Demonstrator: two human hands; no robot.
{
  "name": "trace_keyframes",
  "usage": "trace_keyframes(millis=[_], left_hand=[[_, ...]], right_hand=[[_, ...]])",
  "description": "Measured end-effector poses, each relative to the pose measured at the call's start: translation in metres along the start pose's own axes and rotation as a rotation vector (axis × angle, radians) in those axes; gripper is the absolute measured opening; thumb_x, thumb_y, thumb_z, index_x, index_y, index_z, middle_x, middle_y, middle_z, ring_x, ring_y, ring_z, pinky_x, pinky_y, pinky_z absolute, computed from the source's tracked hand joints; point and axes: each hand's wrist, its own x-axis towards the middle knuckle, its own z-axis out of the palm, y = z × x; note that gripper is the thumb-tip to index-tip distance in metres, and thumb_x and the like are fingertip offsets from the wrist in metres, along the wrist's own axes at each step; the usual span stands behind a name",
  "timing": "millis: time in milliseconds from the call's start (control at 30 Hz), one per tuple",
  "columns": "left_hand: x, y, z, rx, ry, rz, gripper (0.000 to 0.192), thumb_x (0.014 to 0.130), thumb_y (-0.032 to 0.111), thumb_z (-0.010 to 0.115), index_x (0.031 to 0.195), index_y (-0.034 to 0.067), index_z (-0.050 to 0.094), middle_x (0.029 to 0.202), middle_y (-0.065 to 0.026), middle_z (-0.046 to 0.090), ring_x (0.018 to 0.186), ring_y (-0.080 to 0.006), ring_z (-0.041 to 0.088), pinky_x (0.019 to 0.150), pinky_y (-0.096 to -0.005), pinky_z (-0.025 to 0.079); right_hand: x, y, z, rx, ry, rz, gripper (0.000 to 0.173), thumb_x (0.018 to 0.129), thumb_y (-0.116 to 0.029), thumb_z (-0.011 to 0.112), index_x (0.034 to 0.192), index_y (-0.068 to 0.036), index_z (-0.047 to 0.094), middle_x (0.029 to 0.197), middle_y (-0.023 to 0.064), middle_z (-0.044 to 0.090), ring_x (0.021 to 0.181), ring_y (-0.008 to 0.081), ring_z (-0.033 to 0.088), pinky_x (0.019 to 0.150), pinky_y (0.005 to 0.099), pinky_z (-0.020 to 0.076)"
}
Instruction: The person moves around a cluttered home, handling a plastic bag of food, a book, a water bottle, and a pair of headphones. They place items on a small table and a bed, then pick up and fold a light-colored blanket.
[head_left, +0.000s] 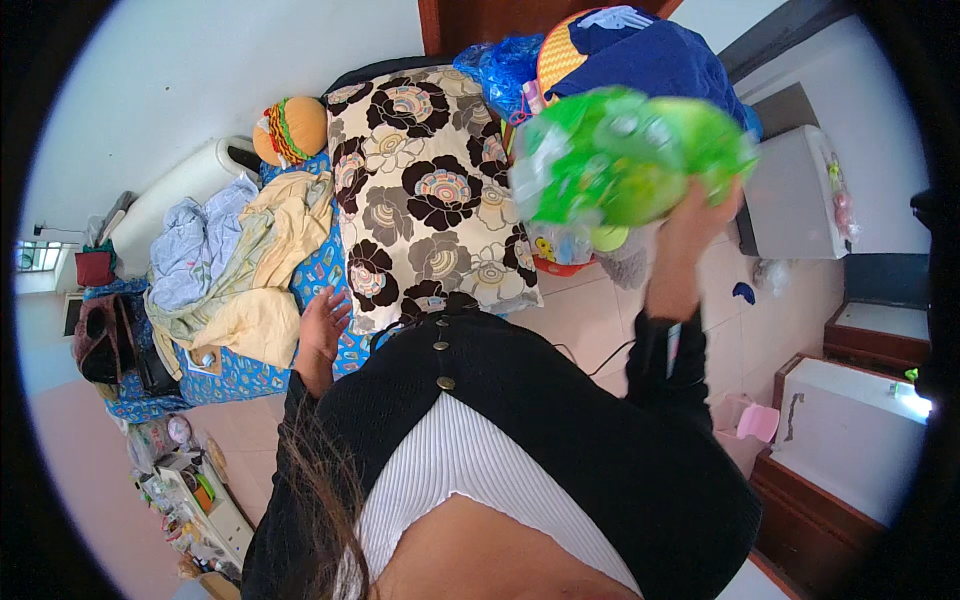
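Note:
My right hand (690, 232) grips a bright green and clear plastic package (607, 165), raised at the right and blurred by motion; its contents cannot be made out. Off to the left, my left hand (324, 322) hangs with fingers apart and holds nothing. It is by the blue patterned bed sheet (352, 346), near the lower left corner of a large cushion (435, 195) with black, grey and cream flowers. Whether the hand touches the sheet cannot be told.
Crumpled bedding (255, 292) and a burger-shaped plush (294, 130) lie on the bed. Behind the package are a blue plastic bag (501, 71) and a dark blue cloth (652, 60). A white cabinet (799, 195) and a pink bin (739, 435) stand to the right on the tiled floor (577, 319).

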Motion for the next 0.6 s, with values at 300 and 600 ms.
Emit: trace_keyframes(millis=[300,600], left_hand=[[-0.019,-0.024,-0.024,-0.045,0.137,-0.065,0.047,0.092,0.038,0.054,0.127,0.008,0.047,0.121,-0.0104,0.056,0.101,-0.0243,0.056,0.081,-0.0359,0.045],[-0.048,-0.051,-0.002,-0.032,0.143,0.006,0.048,0.090,0.039,0.058,0.126,0.008,0.050,0.117,-0.0098,0.058,0.095,-0.0224,0.058,0.081,-0.0358,0.047]], right_hand=[[-0.079,0.133,0.053,0.361,0.127,0.862,0.034,0.086,-0.010,0.052,0.119,-0.002,0.049,0.115,0.0162,0.055,0.104,0.0304,0.056,0.090,0.0376,0.0469],[-0.021,0.244,0.058,-1.225,-1.012,-0.291,0.032,0.064,-0.013,0.072,0.091,-0.002,0.060,0.091,0.0171,0.066,0.091,0.0314,0.064,0.073,0.0426,0.0508]])
